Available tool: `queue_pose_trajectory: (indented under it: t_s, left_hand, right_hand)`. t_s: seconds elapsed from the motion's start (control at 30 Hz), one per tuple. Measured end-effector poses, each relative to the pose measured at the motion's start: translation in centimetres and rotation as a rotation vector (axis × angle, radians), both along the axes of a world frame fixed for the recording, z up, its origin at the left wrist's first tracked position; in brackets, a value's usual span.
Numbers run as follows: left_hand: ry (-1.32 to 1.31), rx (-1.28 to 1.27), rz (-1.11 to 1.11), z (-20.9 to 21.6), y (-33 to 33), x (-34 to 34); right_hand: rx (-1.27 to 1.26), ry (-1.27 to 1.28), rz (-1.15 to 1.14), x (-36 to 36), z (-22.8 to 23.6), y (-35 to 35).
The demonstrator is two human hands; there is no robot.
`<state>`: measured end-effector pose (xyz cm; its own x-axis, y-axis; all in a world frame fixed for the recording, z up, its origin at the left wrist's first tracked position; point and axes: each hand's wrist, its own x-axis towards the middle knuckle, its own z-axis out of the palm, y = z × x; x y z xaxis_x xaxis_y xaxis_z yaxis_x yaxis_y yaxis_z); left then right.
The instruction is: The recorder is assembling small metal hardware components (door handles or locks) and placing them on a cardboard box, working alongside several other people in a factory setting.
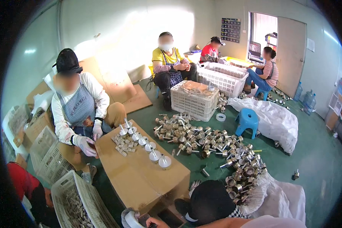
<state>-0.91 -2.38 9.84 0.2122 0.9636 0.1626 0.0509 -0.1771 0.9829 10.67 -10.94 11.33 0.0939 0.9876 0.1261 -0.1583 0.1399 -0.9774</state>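
Note:
Along the lower edge a bare hand (157,223) reaches in, a bare forearm and a pale sleeve running off to its right. Whether it is my right hand I cannot tell; its fingers are mostly cut off. My left hand is not seen. Beside that hand are a dark flat object (170,218) and a white ring-like thing (133,220) held by a grey-gloved hand (125,215). Ahead stands a brown cardboard box (140,182), bearing several white discs with metal stems (154,155) and a pile of small metal pieces (125,145). A seated co-worker's gloved hand (85,146) touches its left edge.
A person in a black cap (212,201) bends close in front. Many metal cups with stems (207,142) cover the floor beside a blue stool (247,121) and white sacking (273,121). White crates (195,100) stand farther back; another crate (70,178) holds metal parts. More co-workers sit behind.

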Motion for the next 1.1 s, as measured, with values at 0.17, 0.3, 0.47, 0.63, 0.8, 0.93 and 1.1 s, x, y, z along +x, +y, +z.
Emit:
queue_pose_trajectory:
  t_s: [0.17, 0.3, 0.47, 0.63, 0.8, 0.93, 1.1]
  left_hand:
    - [-0.539, -0.494, 0.225, -6.7, -0.6, -2.5]
    - [-0.462, -0.566, 0.330, -5.3, -1.0, 2.3]
    - [-0.820, -0.893, 0.229, -1.3, -1.0, 2.9]
    - [-0.954, -0.925, 0.206, -2.0, -0.6, 2.3]
    - [-0.964, -0.853, 0.125, -2.2, -0.6, 3.1]
    - [-0.989, -0.943, 0.031, -6.1, 0.5, 2.2]
    - [-1.078, -0.978, -0.283, -10.9, 2.9, 1.3]
  right_hand:
    - [0.031, -0.047, 0.139, -0.2, -1.5, -1.0]
    - [-0.085, -0.122, 0.049, 3.3, -1.6, -0.4]
    - [-0.243, 0.020, 0.064, 2.7, -2.0, -0.8]
    - [-0.236, -0.021, 0.085, 2.3, -2.3, -1.1]
    - [-0.267, 0.036, 0.048, 3.2, -1.4, -1.0]
    - [-0.353, 0.047, 0.036, 3.0, -1.5, -1.1]
    - [-0.316, -0.125, -0.035, 4.2, -3.6, -0.1]
